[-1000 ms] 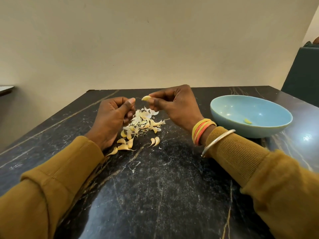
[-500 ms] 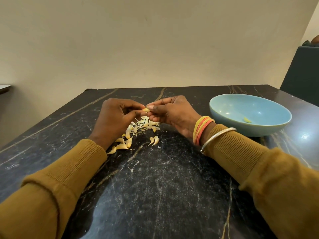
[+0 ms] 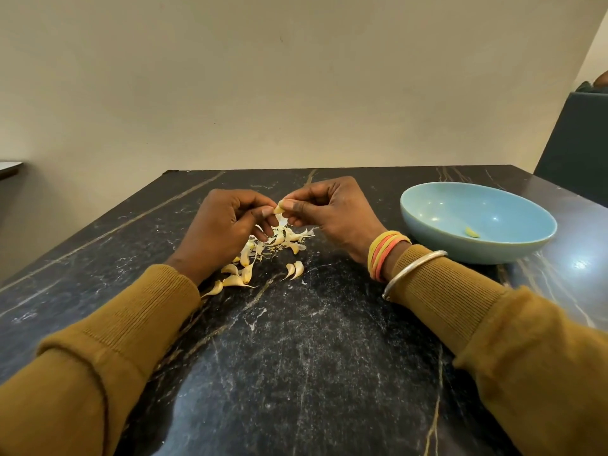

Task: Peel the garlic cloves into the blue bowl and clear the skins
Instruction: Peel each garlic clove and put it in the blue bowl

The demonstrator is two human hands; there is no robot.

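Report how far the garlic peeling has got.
Done: one peeled clove lies in the blue bowl. In hand: the left hand and right hand pinch the held clove between them above the skins. Left: several unpeeled cloves lie on the table beside that heap, and the skins are not yet cleared.

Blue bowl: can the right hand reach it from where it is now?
Probably yes. The blue bowl sits just right of the right hand, with only bare table between them. The fingers are pinching a garlic clove, though.
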